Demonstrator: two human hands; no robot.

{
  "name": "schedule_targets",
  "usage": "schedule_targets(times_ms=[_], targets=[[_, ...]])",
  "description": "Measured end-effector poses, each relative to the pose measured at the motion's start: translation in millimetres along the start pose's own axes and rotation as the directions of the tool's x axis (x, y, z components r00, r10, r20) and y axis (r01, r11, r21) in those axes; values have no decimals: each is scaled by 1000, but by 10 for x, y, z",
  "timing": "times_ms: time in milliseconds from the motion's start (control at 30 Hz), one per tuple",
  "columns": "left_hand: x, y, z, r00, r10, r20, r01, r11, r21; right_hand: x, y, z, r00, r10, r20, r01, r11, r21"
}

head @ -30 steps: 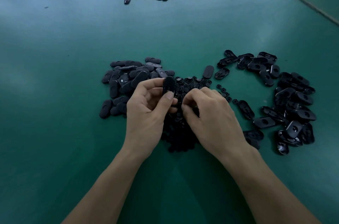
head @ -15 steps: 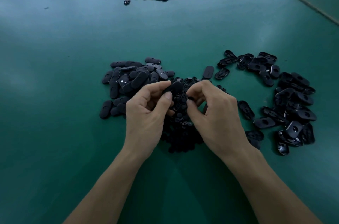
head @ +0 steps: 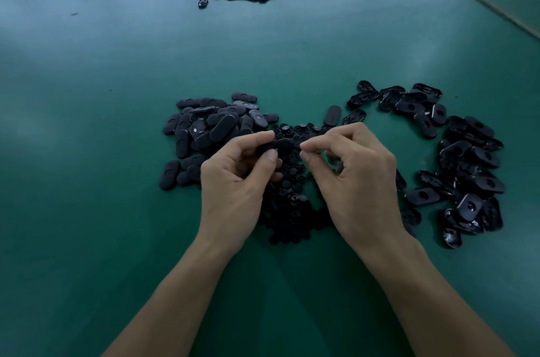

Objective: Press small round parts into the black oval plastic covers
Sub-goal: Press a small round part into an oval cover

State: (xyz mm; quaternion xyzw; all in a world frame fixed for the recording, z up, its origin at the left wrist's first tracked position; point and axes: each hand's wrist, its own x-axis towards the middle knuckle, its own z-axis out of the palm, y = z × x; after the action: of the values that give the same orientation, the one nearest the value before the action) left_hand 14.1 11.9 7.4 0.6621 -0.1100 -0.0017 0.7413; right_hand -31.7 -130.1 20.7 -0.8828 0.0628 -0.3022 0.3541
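Body in view: left hand (head: 230, 181), right hand (head: 359, 181), left forearm (head: 175, 298), right forearm (head: 432, 304). Both hands bare. Both forearms bare from wrist to lower frame edge. Fingers slender. Fingernails short, trimmed close. Left thumbnail (head: 273, 155) and right thumbnail (head: 304, 155) show rounded tips and plain surface. Knuckle ridges and faint tendon lines on backs of both hands. Forearms widen evenly from wrist toward frame edge. Lighting dim; finer surface detail cannot be told.
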Motion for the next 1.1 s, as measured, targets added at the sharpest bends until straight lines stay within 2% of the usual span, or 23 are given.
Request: schedule_targets(times_ms=[200,400,567,1100], targets=[[-3,-11,-15,1000,-8,19,8,1000,16,-7,-79,1,999,-53,-7,54,991,123],[-10,-14,-10,998,-2,57,1,1000,20,-13,-109,6,997,35,75,-53,964,259],[-17,-14,-6,997,-3,82,2,1000,14,-15,-117,5,993,69,99,-91,967,240],[-11,-15,-22,994,33,106,-36,999,23,-3,-109,14,967,180,179,-239,885,399]])
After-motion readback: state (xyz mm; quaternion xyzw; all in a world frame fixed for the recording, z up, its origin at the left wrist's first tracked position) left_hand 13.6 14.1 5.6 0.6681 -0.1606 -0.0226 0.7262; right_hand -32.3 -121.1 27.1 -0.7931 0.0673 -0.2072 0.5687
